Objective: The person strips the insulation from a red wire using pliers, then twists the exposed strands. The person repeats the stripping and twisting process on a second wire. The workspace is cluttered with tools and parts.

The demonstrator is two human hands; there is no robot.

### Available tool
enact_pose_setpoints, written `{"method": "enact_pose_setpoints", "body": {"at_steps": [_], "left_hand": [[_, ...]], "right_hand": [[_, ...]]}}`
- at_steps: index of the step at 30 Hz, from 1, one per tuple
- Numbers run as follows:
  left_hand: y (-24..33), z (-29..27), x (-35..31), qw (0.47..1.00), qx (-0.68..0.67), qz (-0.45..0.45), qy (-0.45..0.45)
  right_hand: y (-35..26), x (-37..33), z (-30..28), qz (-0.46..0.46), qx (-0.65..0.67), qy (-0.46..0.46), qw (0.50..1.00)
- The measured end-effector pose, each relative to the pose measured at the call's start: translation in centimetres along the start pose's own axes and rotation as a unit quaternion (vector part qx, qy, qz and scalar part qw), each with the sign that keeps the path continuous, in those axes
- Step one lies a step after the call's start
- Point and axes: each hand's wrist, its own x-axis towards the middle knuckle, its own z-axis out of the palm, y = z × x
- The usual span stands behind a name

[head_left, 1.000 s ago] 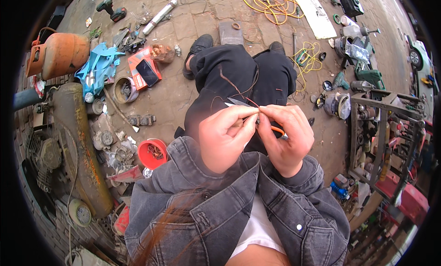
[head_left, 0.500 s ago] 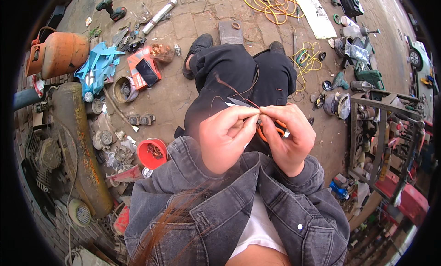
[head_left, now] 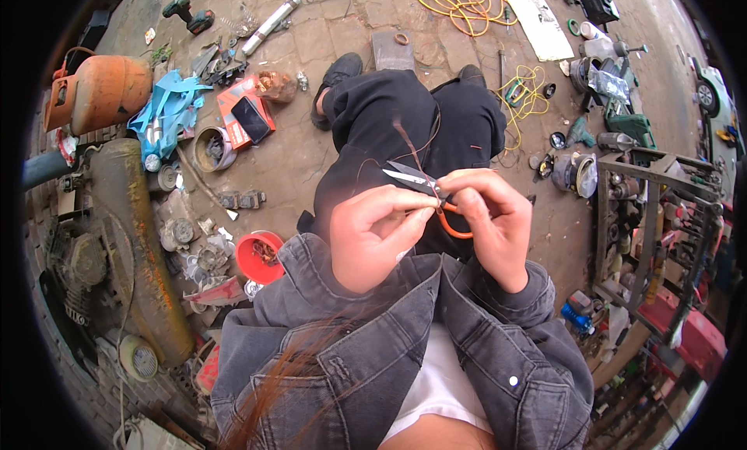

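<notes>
In front of my lap, my left hand [head_left: 369, 236] has thumb and forefinger pinched on the end of a thin reddish-brown wire [head_left: 409, 145]. Fine strands of it loop out over my dark trousers. Close against the left fingertips is my right hand [head_left: 494, 224], its fingers bent around the pivot of a pair of scissors [head_left: 457, 226] with orange handles. The grey blades point up and left, slightly apart, and pass beside the wire. My right fingers hide part of the handles and the exact grip.
A red bucket [head_left: 257, 257] with copper-coloured scraps stands left, near a phone [head_left: 250, 120] on a red box. Farther left are an orange gas cylinder [head_left: 109, 94] and a rusty tank [head_left: 140, 248]. A metal rack [head_left: 646, 217] stands right; yellow-orange cable [head_left: 459, 7] lies ahead.
My right fingers have shifted off the left fingertips onto the scissors' pivot, and the thumb has risen. More of the blades shows, and they look spread. My left hand still pinches the wire.
</notes>
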Motion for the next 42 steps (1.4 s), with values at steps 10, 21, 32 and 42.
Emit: {"method": "enact_pose_setpoints", "body": {"at_steps": [10, 21, 32, 42], "left_hand": [[-1.0, -1.2, -0.7, 0.966, 0.225, 0.090, -0.096], [-1.2, -1.4, -0.2, 0.887, 0.378, 0.255, -0.072], [-1.2, -2.5, 0.0, 0.848, 0.426, 0.300, -0.098], [-1.3, -4.8, -2.9, 0.906, 0.372, 0.199, -0.041]], "right_hand": [[1.0, -1.2, 0.8, 0.170, 0.213, -0.067, 0.960], [1.3, -1.4, 0.6, 0.160, 0.148, -0.048, 0.975], [0.0, -2.1, 0.4, 0.218, 0.132, -0.118, 0.960], [0.1, -3.1, 2.9, 0.111, 0.010, -0.171, 0.979]]}}
